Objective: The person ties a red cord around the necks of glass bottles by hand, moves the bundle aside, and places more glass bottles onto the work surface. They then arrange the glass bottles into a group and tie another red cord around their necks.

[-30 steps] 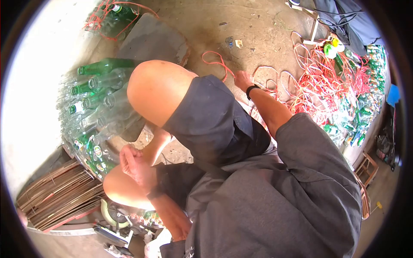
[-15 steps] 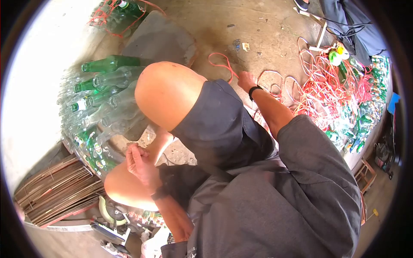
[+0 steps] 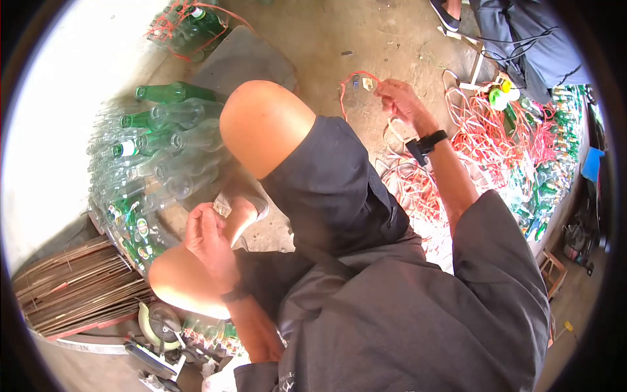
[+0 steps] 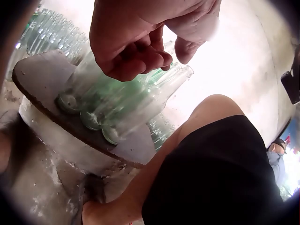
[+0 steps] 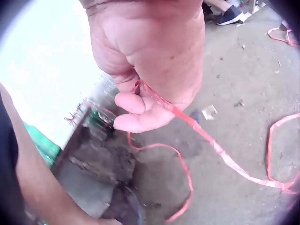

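In the right wrist view a pink-red plastic string (image 5: 206, 133) runs through my right hand (image 5: 147, 61), and its curled fingers grip it. A loose length of it hangs below the fingers to the floor. The head view has my right hand (image 3: 406, 104) out beyond the raised knee, near a large tangle of the same string (image 3: 483, 140). My left hand (image 3: 210, 238) hovers by the other knee, its fingers loosely curled with nothing visible in them. Beyond it, clear and green glass bottles (image 4: 140, 112) stand on a stone slab (image 4: 42, 75).
More bottles (image 3: 173, 93) crowd the white wall on the left. A bundle of string-wrapped green bottles (image 3: 202, 26) stands at the far left. Brown flat strips (image 3: 78, 287) are stacked lower left. Another person's trousered leg (image 3: 522, 46) is at the far right, near more bottles (image 3: 545, 189).
My right hand has lifted and moved outward from beside the knee, drawing the string along. The left hand stays near the lower knee, its fingers a little looser.
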A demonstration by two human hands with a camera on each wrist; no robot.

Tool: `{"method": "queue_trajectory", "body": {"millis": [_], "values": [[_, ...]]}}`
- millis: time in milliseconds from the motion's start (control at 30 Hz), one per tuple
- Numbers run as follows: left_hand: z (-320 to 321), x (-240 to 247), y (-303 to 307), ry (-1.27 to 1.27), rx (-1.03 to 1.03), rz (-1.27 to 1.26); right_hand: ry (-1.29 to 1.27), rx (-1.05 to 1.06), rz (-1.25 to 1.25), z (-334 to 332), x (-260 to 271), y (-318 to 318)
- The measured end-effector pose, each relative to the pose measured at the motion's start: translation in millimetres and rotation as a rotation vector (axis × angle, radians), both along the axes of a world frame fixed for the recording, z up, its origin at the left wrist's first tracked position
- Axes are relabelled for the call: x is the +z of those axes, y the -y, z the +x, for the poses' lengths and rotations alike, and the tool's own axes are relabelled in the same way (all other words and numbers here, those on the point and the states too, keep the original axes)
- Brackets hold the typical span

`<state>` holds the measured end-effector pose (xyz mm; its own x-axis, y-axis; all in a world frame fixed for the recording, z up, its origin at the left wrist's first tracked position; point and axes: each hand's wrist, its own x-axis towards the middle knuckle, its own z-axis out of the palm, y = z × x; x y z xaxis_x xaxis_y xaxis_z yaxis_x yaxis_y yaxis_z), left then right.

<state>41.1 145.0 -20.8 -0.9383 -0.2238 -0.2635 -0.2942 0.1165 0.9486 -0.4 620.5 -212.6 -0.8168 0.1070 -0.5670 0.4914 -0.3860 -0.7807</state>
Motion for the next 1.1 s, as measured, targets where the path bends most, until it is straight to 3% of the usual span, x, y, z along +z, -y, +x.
{"method": "queue_trajectory", "body": {"millis": [167, 367, 633, 733, 833, 933, 1000, 1100], "values": [[-19, 15, -7, -0.191, -0.118, 0.052, -0.13, -0.022, 0.05, -32, 97, -11], [-46, 46, -18, -0.341, -0.238, 0.054, -0.32, 0.129, 0.154, -61, 196, 2], [-84, 85, -52, -0.392, -0.293, 0.03, -0.509, 0.208, 0.333, -100, 279, 37], [-105, 98, -56, -0.403, -0.335, -0.047, -0.634, 0.34, 0.434, -116, 309, 55], [-131, 106, -68, -0.422, -0.328, -0.096, -0.71, 0.379, 0.256, -127, 337, 82], [-158, 104, -84, -0.528, -0.31, -0.252, -0.761, 0.414, 0.234, -133, 362, 111], [-173, 97, -92, -0.516, -0.38, -0.11, -0.82, 0.488, 0.153, -133, 378, 127], [-182, 88, -97, -0.422, -0.397, -0.094, -0.855, 0.513, 0.214, -138, 388, 144]]}}
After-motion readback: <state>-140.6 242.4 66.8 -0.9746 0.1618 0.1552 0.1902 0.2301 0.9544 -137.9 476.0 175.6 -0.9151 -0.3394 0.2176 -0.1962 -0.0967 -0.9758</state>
